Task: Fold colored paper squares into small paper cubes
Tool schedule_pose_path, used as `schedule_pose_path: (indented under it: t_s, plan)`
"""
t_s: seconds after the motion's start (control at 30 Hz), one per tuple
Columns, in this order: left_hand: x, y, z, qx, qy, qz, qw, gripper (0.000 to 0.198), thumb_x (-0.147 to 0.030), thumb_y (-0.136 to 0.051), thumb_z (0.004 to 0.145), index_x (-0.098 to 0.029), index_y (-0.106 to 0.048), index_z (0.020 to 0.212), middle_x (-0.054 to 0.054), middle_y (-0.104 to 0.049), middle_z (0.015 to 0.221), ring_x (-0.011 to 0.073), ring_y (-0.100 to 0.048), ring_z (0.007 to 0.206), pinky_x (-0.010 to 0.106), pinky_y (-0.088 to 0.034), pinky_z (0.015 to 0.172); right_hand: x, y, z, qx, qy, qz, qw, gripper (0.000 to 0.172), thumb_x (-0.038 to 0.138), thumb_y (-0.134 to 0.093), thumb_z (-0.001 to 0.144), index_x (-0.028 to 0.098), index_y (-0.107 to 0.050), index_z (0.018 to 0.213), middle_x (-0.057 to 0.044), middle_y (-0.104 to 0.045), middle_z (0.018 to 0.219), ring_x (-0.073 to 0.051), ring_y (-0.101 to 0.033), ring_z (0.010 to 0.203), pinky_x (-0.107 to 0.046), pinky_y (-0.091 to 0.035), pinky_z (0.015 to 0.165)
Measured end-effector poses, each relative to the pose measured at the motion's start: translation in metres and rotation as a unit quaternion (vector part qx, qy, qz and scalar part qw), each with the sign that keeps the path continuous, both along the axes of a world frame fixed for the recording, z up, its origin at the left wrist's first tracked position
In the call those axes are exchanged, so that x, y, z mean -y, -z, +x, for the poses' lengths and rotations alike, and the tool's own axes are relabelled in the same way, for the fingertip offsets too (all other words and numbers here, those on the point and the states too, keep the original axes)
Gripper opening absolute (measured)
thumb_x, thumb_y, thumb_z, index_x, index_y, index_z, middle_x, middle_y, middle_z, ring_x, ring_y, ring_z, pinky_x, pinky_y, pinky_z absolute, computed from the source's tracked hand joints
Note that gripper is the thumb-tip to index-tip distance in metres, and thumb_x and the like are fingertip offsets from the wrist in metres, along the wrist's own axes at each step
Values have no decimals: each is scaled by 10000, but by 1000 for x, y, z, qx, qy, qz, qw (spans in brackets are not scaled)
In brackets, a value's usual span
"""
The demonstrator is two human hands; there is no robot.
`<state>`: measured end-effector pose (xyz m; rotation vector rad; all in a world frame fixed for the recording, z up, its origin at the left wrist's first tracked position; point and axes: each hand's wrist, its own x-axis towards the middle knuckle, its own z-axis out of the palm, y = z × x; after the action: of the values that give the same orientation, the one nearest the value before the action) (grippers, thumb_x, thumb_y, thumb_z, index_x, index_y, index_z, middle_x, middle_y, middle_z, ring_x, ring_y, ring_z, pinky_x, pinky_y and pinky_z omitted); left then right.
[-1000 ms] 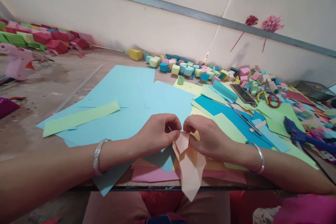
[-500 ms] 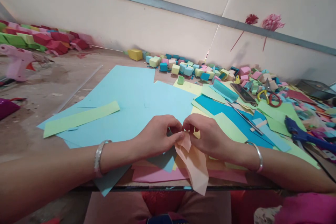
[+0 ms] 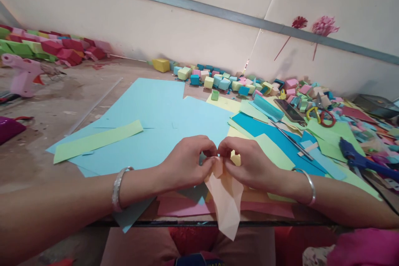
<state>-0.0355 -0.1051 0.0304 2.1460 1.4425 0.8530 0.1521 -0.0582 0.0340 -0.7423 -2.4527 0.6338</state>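
Paper, peach and creased, hangs between your left hand and right hand at the near edge of the bench, its lower tip reaching past that edge. Your fingers are drawn in narrow on both sides, pinching its folded top. You seem to be working a fold there; the next move probably calls for holding one side steady while the other presses the crease. Lettering on the dark blue cloth below is cut off and unreadable; you have no legible brand elsewhere.
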Motion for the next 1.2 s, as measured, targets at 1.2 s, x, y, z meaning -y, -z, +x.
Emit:
schedule_pose_path:
  t_s: [1.2]
  plan:
    - [1, 1, 1, -36, 38, 136, 989, 182, -59, -555, 741, -166, -541, 594, -6, -539, 606, 132, -468, 644, 260, -357, 614, 3, 4, -2, 39, -27, 316, 948, 334, 110, -435, 844, 173, -529, 531, -18, -479, 549, -123, -366, 544, -281, -257, 523]
